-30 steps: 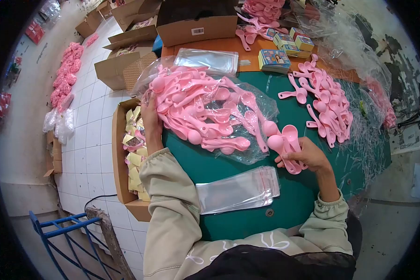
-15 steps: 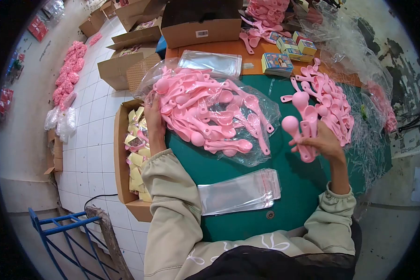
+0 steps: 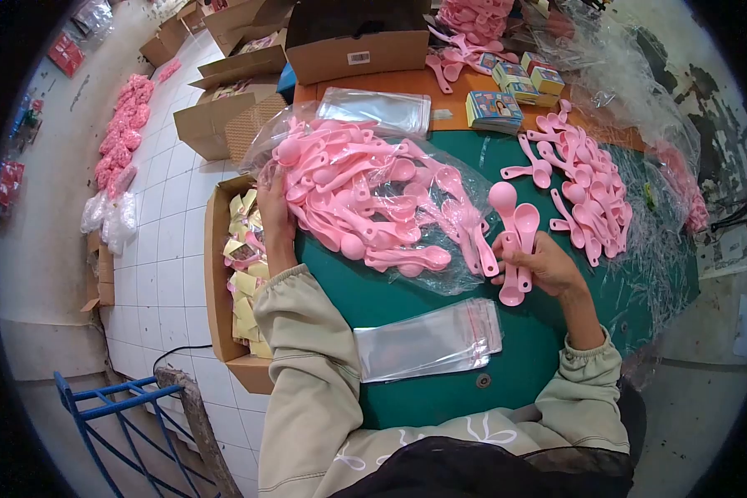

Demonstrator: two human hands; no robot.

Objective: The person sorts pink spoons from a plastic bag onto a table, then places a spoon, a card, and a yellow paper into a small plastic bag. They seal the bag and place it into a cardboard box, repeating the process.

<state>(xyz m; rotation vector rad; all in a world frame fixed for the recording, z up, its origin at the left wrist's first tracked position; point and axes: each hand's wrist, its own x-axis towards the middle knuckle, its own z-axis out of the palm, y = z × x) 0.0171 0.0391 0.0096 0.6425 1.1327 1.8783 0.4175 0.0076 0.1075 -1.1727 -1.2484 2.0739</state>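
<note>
Pink plastic measuring spoons (image 3: 349,183) lie heaped in and on a clear plastic bag (image 3: 471,187) spread over the green table. At the left edge of that bag is my left hand (image 3: 275,203), closed on the plastic, its fingertips partly hidden. My right hand (image 3: 544,261) grips several pink measuring spoons (image 3: 515,241) in a bunch, bowls pointing up and away from me, just right of the bag. A loose pile of the same spoons (image 3: 585,187) lies farther right. Flat clear plastic sleeves (image 3: 427,340) are stacked in front of me.
An open carton (image 3: 216,274) with yellow-carded packs stands at my left. Small boxes (image 3: 494,110) and a brown box (image 3: 357,50) sit at the back. Crumpled clear plastic (image 3: 656,224) covers the right side. A blue metal frame (image 3: 124,407) stands on the floor.
My right hand has moved left with its bunch of spoons, away from the right-hand pile and closer to the bag. My left hand stays at the bag's edge.
</note>
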